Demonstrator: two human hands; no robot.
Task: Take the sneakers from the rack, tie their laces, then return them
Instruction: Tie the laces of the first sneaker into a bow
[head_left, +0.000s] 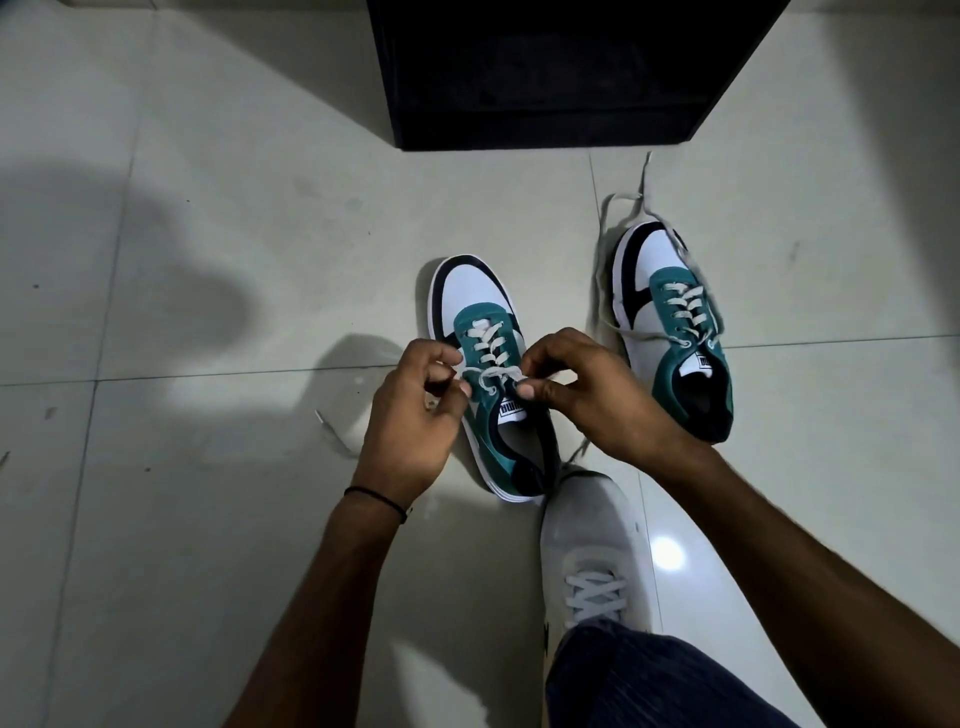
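A dark rack (561, 73) is standing on the tiled floor (208, 234). Before it, the near sneaker (488, 374) is being worked on, the second sneaker (670, 322) lying beside it, laces loose. Its white lace (491, 375) is being pinched by the left hand (410, 415) and the right hand (587, 395), fingers closed on it.

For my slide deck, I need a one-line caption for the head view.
Both hands, left hand and right hand, tie the near sneaker; far sneaker lies unlaced.
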